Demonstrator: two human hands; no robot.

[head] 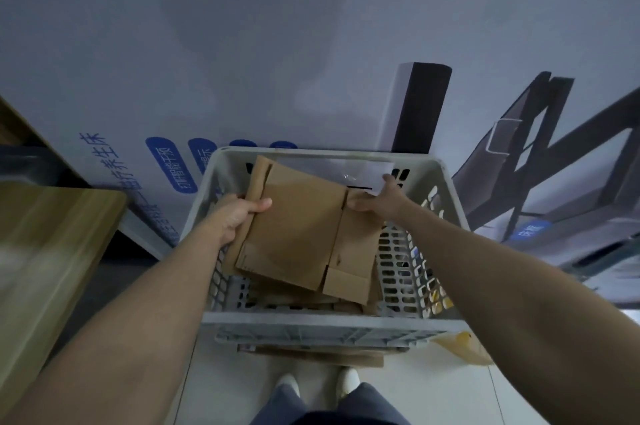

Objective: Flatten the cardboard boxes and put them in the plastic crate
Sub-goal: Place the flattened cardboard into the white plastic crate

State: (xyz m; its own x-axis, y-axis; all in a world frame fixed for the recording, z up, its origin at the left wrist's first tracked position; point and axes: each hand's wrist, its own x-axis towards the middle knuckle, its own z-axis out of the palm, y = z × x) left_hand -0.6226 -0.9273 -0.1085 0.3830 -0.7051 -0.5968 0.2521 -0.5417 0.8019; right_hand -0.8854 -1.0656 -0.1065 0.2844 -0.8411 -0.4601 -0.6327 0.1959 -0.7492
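flattened cardboard box (298,223) in the opening of plastic crate (322,319), spanning near to far wall | left hand (235,216) grips its left edge, thumb on top | right hand (379,199) at right edge, fingers mostly straight, grip unclear | advise: lower level, press flat, flaps inside rim

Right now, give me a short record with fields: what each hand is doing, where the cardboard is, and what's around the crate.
left hand: grips the flattened box at its left edge, thumb on top
right hand: holds its right edge, thumb on top
flattened box: tilted, in the plastic crate opening, above more cardboard
plastic crate: grey, slotted walls, on the floor before the person's shoes
under crate: flat cardboard sheet sticking out at the near side
behind: large white printed carton
left: wooden table
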